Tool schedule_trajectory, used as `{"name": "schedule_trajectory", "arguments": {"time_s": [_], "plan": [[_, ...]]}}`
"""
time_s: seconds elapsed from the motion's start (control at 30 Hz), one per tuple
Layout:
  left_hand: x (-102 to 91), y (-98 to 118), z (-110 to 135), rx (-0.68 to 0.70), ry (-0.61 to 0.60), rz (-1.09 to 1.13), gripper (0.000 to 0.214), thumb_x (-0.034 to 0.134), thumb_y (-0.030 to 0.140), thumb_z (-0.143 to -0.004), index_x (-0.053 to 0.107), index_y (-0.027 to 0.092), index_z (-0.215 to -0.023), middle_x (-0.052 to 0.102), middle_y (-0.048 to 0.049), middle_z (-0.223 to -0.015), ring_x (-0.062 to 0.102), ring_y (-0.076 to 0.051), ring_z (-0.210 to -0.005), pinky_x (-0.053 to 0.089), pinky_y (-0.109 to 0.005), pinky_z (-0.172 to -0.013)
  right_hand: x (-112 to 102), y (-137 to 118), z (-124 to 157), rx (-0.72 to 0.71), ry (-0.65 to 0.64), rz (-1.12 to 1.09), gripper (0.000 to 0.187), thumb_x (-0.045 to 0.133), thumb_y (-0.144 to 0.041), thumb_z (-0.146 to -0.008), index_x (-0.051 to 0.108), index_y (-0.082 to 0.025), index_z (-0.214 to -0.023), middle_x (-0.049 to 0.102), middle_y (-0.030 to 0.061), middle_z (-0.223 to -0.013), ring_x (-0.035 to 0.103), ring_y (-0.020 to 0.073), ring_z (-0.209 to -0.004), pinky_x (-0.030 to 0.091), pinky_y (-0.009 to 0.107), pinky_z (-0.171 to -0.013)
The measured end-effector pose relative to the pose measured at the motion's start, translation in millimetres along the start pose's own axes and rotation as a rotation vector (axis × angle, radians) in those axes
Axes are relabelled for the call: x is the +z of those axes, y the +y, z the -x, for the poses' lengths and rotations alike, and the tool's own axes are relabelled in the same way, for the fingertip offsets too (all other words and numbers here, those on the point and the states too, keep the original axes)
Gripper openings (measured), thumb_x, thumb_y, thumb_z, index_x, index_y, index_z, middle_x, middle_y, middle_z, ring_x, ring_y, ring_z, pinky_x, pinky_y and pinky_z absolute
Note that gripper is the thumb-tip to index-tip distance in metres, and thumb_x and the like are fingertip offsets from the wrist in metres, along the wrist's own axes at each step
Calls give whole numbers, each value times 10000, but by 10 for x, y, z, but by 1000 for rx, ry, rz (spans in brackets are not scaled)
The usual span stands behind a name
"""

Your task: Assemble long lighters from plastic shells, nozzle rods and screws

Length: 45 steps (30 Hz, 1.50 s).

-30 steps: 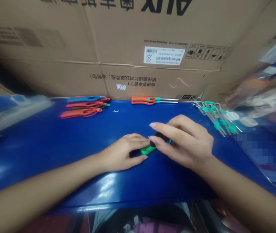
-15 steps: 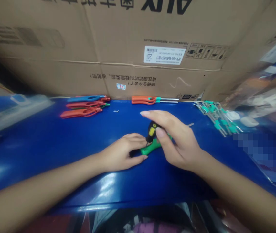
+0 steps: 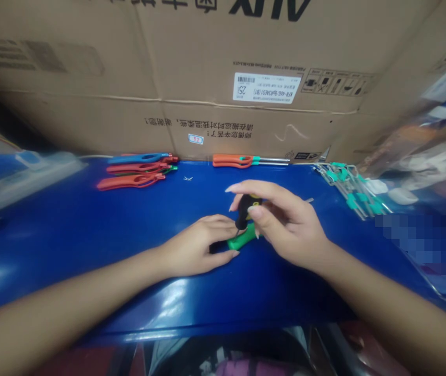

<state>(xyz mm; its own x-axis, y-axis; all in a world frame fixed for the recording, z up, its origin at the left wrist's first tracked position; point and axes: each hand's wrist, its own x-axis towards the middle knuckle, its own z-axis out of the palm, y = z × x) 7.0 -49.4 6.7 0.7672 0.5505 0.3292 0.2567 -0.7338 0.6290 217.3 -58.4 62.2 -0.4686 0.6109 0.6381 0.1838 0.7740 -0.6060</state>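
A green lighter handle (image 3: 242,238) lies on the blue table, partly hidden beneath both hands. My left hand (image 3: 201,245) is closed on its left end, pressing it against the table between thumb and fingers. In my right hand (image 3: 285,224) is a short black and yellow screwdriver (image 3: 243,211), gripped between thumb and fingers. The screwdriver stands tilted, its thin shaft meeting the green handle near the left fingertips. A small piece of metal tube pokes out behind the right hand.
Red, blue and green lighter handles (image 3: 131,181) lie at the back left. An orange lighter (image 3: 231,161) with metal tubes rests against the cardboard box (image 3: 109,120). Small white pieces (image 3: 187,178) lie near the middle. Several metal tubes with teal parts (image 3: 354,190) are at right.
My right hand has turned around the screwdriver, and its handle has rotated so that its yellow part faces more to the right. My left hand and the green handle keep their place.
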Motion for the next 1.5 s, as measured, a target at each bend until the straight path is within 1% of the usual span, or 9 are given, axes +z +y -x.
{"name": "schedule_trajectory", "arguments": {"time_s": [0.13, 0.23, 0.5, 0.63, 0.8, 1.0, 1.17, 1.37, 1.5], "plan": [[0, 11, -3, -15, 5, -8, 202, 638, 267, -942, 710, 204, -1120, 740, -61, -1122, 625, -236, -1139, 471, -412, -1055, -26, -61, 13, -131, 28, 272, 353, 588, -210, -978, 617, -214, -1329, 717, 52, -1065, 671, 152, -927, 568, 277, -833], [-3, 16, -2, -22, -15, -16, 178, 628, 259, -947, 712, 199, -1092, 742, -64, -1108, 625, -240, -1130, 469, -414, -1050, -34, -96, 18, -48, -58, 141, 411, 403, -173, -1037, 527, -218, -1427, 677, 82, -1218, 667, 161, -1027, 566, 323, -898], [12, -8, 10, -33, 14, 9, 245, 626, 272, -949, 694, 203, -1174, 728, -80, -1198, 629, -250, -1173, 487, -424, -1047, -75, -131, 35, -150, -23, 424, 353, 558, -262, -994, 620, -253, -1341, 710, 48, -1043, 673, 146, -875, 561, 239, -707], [7, -3, 2, -26, -17, 2, 214, 630, 246, -945, 710, 211, -1140, 744, -59, -1154, 630, -245, -1164, 460, -429, -1078, -87, -146, 21, -75, -85, 223, 436, 400, -166, -1029, 519, -231, -1444, 665, 80, -1276, 673, 154, -1013, 583, 281, -814], [2, 2, -3, -27, 3, -12, 238, 629, 264, -949, 695, 199, -1168, 736, -68, -1171, 628, -239, -1150, 484, -407, -1041, -106, -102, 10, -171, 7, 366, 276, 619, -230, -959, 684, -201, -1227, 721, 52, -999, 670, 148, -879, 566, 248, -732], [-3, 2, -2, -27, -28, -23, 206, 628, 256, -951, 707, 204, -1134, 743, -53, -1147, 627, -232, -1138, 460, -401, -1060, -87, -78, 20, -60, -103, 146, 443, 438, -159, -1017, 502, -225, -1450, 660, 80, -1271, 663, 158, -1028, 579, 283, -805], [0, 10, -5, -34, 11, 12, 198, 631, 256, -945, 694, 186, -1119, 739, -66, -1150, 638, -227, -1130, 475, -390, -1048, -56, -39, 32, -162, 8, 270, 336, 704, -270, -911, 657, -199, -1236, 692, 40, -964, 638, 130, -777, 564, 248, -686], [-5, 13, -2, -16, -23, -12, 201, 616, 239, -957, 696, 198, -1136, 741, -51, -1156, 641, -222, -1130, 433, -393, -1086, -37, -88, 39, -78, -104, 73, 454, 411, -136, -1018, 444, -182, -1469, 632, 109, -1314, 625, 178, -1151, 570, 313, -882], [7, 4, 7, -30, 4, 4, 216, 624, 261, -950, 694, 196, -1143, 738, -67, -1160, 642, -233, -1127, 460, -406, -1065, -19, -56, 36, -138, -22, 117, 318, 563, -192, -979, 601, -188, -1295, 680, 83, -1095, 653, 164, -935, 566, 281, -751]]}}
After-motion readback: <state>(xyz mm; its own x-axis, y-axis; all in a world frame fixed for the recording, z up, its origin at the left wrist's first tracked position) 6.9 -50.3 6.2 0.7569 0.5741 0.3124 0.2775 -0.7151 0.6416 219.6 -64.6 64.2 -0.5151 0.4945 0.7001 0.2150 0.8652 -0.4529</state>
